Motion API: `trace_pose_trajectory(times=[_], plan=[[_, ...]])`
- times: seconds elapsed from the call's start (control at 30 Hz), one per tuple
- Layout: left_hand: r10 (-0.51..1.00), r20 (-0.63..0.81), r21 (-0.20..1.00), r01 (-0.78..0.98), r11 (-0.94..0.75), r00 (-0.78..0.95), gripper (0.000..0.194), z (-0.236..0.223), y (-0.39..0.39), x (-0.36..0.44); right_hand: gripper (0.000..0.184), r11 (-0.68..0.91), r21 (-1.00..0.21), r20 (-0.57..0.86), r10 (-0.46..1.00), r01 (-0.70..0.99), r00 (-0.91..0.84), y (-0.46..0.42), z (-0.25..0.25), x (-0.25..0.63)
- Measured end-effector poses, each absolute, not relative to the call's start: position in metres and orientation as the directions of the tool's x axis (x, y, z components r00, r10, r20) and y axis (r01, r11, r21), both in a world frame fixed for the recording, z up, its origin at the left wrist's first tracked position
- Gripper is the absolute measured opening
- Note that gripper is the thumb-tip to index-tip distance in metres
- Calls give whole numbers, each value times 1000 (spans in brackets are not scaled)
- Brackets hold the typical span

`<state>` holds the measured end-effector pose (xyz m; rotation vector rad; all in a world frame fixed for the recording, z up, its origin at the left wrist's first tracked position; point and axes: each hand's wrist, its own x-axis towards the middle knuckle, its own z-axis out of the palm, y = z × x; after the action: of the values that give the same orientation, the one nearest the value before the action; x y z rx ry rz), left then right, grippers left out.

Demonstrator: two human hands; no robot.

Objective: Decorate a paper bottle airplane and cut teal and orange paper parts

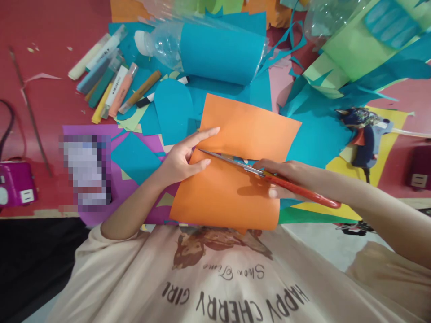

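Note:
A sheet of orange paper (225,190) lies in front of me, with a long cut running across it from the right. Its far part (249,128) and near part meet at the left, by the scissor tips. My left hand (183,159) grips the paper's left edge, index finger on the far part and thumb on the near part. Red-handled scissors (303,190) are in my right hand (286,172), their blades lying along the cut and pointing left. The blades look nearly closed. The near part curls toward my shirt.
Beyond the paper lies a plastic bottle (161,45) wrapped in blue paper. Several markers (116,89) are at the left, above a blurred phone (85,170). A glue gun (368,143) rests on yellow paper at the right. Coloured scraps cover the red table (43,107).

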<state>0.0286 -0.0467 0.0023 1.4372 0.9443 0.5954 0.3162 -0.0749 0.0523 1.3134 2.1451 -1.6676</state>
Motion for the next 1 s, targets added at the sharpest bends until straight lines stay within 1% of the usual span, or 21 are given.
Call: trace_pose_trajectory(times=[0.13, 0.23, 0.3, 0.37, 0.47, 0.6, 0.73, 0.9, 1.0], plan=[[824, -156, 982, 175, 70, 545, 62, 1, -47, 28, 75, -27, -686, -650, 470, 727, -597, -71, 63, 315], [823, -187, 980, 163, 116, 537, 61, 1, -49, 27, 74, -31, -666, -668, 469, 745, -578, -72, 65, 318], [816, -230, 972, 158, 171, 531, 63, 0, -50, 26, 72, -25, -662, -663, 486, 749, -569, -74, 65, 321], [811, -243, 970, 152, 191, 531, 64, -1, -51, 26, 67, -16, -657, -654, 510, 754, -559, -76, 64, 322], [820, -204, 978, 141, 151, 534, 63, -2, -51, 26, 62, -11, -656, -640, 538, 755, -549, -77, 62, 320], [830, -150, 987, 129, 95, 538, 60, -1, -49, 27, 63, -3, -671, -616, 560, 742, -555, -77, 59, 316], [826, -152, 985, 148, 84, 543, 61, 2, -49, 29, 64, -13, -692, -605, 556, 722, -570, -75, 59, 313], [818, -177, 978, 188, 86, 547, 63, 2, -48, 29, 59, -24, -710, -594, 556, 704, -581, -74, 57, 312], [816, -180, 977, 194, 85, 550, 63, 2, -47, 29, 62, -12, -715, -583, 564, 699, -586, -74, 55, 312]])
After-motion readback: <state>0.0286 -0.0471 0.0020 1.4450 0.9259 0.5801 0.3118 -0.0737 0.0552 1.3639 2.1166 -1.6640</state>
